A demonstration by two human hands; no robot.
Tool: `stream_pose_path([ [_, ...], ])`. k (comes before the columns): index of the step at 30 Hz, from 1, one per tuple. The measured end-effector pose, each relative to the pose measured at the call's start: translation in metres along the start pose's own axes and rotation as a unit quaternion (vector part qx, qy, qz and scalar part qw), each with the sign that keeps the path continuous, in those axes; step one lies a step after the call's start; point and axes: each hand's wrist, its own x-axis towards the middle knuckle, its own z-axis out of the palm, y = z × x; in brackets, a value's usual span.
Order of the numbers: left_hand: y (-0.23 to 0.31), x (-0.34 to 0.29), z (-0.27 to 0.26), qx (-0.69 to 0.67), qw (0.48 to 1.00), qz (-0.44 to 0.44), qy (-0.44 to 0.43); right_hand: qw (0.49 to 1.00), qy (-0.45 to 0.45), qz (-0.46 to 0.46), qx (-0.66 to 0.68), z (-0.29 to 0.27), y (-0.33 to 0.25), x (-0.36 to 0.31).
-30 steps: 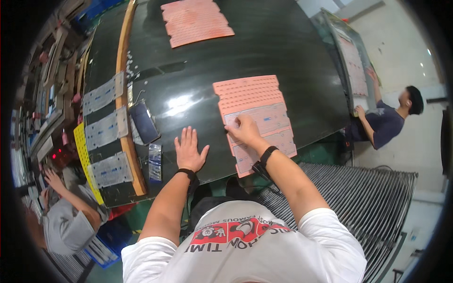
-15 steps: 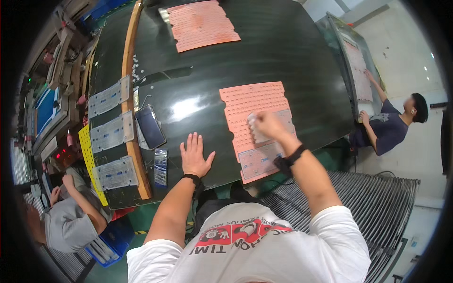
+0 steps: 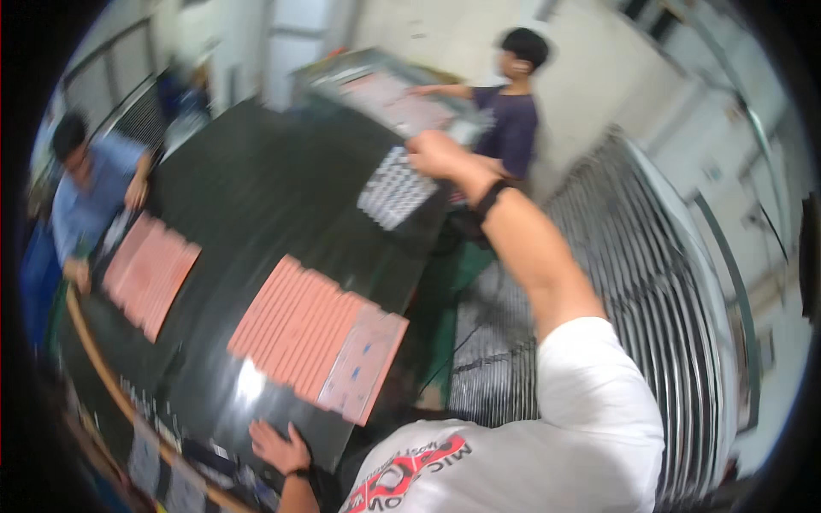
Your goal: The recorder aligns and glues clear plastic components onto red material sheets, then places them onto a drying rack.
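Note:
My right hand (image 3: 436, 156) is raised at the far right part of the table, its fingers pinched on the upper edge of a whitish sheet with rows of spots (image 3: 395, 190). The sheet hangs from my fingers, slightly blurred. On the table between my hands lies a pink ridged board (image 3: 295, 312) with notched long edges. One translucent grey panel with blue marks (image 3: 366, 363) lies along its right end. My left hand (image 3: 279, 446) rests flat on the dark tabletop near the board, fingers spread and nothing in it.
A second pink board (image 3: 152, 275) lies farther left on the dark table (image 3: 222, 175), beside a person in a light blue shirt (image 3: 103, 179). A wooden strip (image 3: 107, 368) runs along the left. Another person (image 3: 513, 111) works beyond; ridged metal stock (image 3: 616, 282) stands right.
My view has swung right. My right hand has lifted away from the pink board with the spotted sheet and reached far out. One of its two panels no longer shows there.

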Motion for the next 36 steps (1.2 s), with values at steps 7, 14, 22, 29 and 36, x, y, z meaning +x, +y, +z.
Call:
stream_pose_path([
  [7, -0.002, 0.002, 0.016, 0.123, 0.992, 0.032, -0.008, 0.932, 0.251, 0.253, 0.060, -0.188, 0.092, -0.108],
  [14, 0.029, 0.032, 0.020, 0.114, 0.988, 0.085, 0.058, 0.690, 0.557, 0.413, 0.207, -0.319, 0.109, -0.358],
  [22, 0.074, 0.074, 0.003, 0.064, 0.986, 0.153, 0.038, 0.471, 0.554, 0.654, 0.212, -0.262, 0.116, -0.499],
  [29, 0.119, 0.097, -0.005, 0.031, 0.983, 0.183, 0.018, 0.439, 0.584, 0.650, 0.206, -0.241, 0.103, -0.514],
  [36, 0.144, 0.112, -0.019, 0.028, 0.977, 0.210, -0.019, 0.605, 0.409, 0.659, -0.180, -0.283, 0.048, -0.466],
])
